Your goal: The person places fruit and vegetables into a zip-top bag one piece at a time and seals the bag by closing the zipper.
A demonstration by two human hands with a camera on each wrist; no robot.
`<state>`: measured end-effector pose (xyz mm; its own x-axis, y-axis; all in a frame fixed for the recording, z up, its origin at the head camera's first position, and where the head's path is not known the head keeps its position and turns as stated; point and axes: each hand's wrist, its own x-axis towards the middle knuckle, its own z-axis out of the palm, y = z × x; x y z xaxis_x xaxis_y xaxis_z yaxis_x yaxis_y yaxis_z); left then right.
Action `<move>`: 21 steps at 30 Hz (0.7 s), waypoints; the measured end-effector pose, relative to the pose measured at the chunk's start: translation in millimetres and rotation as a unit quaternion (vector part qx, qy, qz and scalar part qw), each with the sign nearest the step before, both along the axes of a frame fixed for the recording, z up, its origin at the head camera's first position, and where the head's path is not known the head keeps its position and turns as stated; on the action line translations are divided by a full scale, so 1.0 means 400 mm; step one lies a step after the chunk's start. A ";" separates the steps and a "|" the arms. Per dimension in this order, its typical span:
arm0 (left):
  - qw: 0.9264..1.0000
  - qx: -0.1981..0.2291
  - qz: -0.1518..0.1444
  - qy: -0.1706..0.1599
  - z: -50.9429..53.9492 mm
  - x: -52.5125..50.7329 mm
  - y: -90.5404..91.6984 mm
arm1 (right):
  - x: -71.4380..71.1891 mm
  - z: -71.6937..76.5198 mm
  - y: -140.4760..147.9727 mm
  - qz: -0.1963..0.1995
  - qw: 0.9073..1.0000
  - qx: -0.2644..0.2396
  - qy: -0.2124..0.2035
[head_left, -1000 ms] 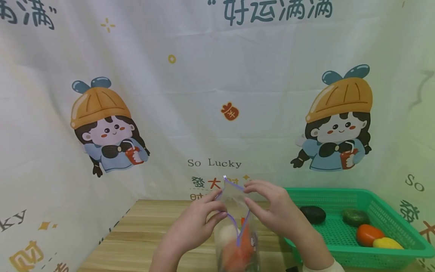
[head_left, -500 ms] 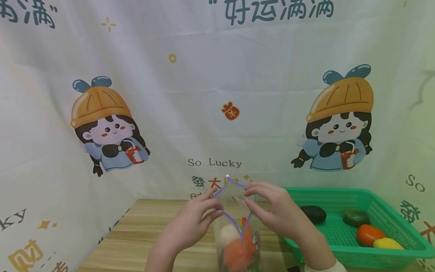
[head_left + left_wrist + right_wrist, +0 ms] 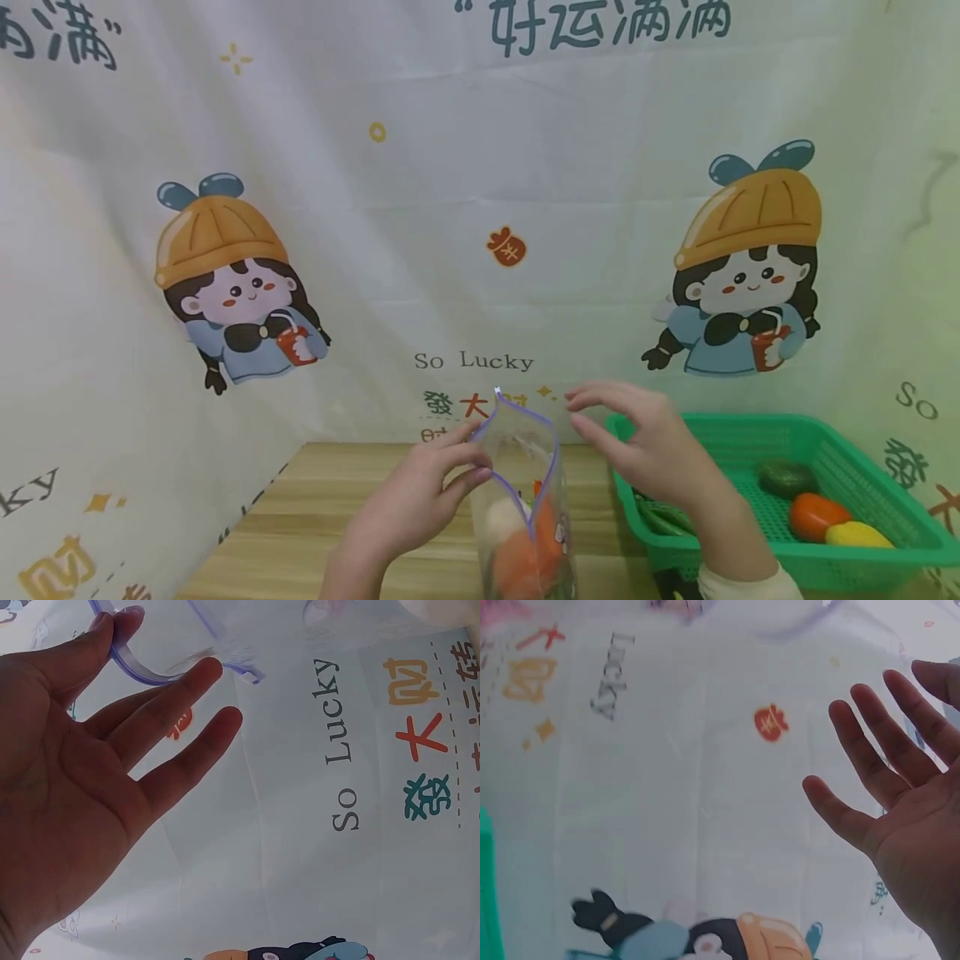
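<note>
A clear zip bag (image 3: 561, 492) with a purple zip rim stands upright on the wooden table, its mouth spread wide. Through its wall show a round orange-red item (image 3: 521, 565), a whitish round one (image 3: 504, 521) and a long orange-red one; their exact kinds are unclear. My left hand (image 3: 423, 496) pinches the left side of the rim between thumb and finger; in the left wrist view the other fingers of that hand (image 3: 90, 780) extend. To the right of the bag, my right hand (image 3: 648, 442) is raised and holds nothing. Its fingers spread apart in the right wrist view (image 3: 911, 802).
A green plastic basket (image 3: 750, 423) stands on the right of the wooden table (image 3: 360, 467). In it lie a tomato (image 3: 817, 517), a yellow item (image 3: 858, 535), a dark green vegetable (image 3: 787, 478) and long green pods (image 3: 663, 518). A printed curtain (image 3: 420, 275) hangs behind.
My right hand has let go of the bag's right rim and moved right, over the basket's left edge. The left hand keeps its pinch on the rim.
</note>
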<state>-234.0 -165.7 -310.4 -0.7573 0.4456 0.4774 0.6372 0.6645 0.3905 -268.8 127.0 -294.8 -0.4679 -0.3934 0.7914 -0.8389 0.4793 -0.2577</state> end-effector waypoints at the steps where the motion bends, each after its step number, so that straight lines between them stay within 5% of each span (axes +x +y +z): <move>1: 1.000 0.001 0.000 -0.001 0.000 0.000 -0.001 | -0.009 0.015 0.011 -0.007 1.000 0.000 0.007; 6: 1.000 -0.007 -0.001 0.007 -0.001 -0.003 0.000 | -0.071 0.096 0.069 -0.044 0.998 0.038 0.020; 10: 1.000 -0.010 -0.004 0.009 -0.005 -0.007 0.005 | -0.140 0.126 0.110 -0.072 0.990 0.108 -0.057; 16: 1.000 -0.016 -0.018 -0.005 -0.018 -0.009 0.013 | -0.261 0.072 0.156 -0.089 0.948 0.230 -0.200; 21: 1.000 -0.011 -0.021 -0.013 -0.021 -0.007 0.012 | -0.328 -0.003 0.187 -0.108 0.908 0.303 -0.267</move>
